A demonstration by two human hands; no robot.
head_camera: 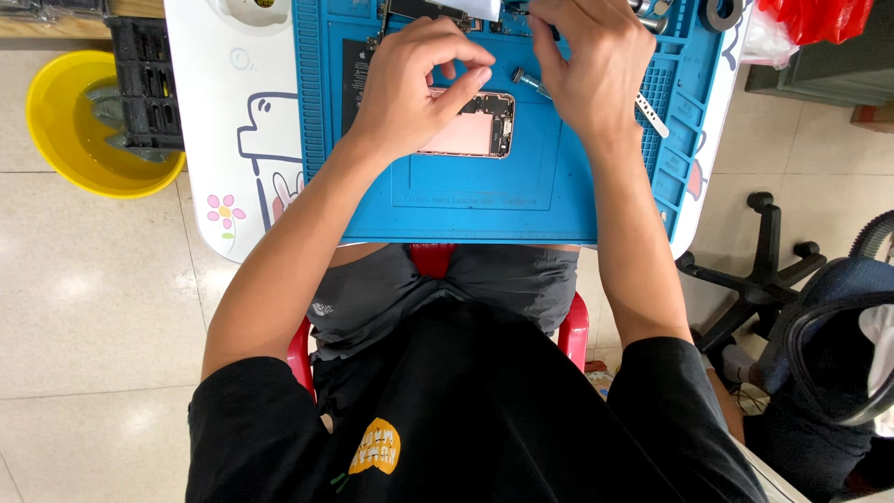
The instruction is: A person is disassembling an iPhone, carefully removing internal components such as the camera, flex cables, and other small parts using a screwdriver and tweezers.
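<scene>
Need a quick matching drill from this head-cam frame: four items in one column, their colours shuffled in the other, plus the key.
Things:
1. work mat
2. tub on the floor
3. opened phone shell under the left hand
4. bag at the table's far corner, beyond the right hand

Colours:
A. red
B. pink
C. blue
D. yellow

Pairs: 1-C, 2-D, 3-B, 4-A
</scene>
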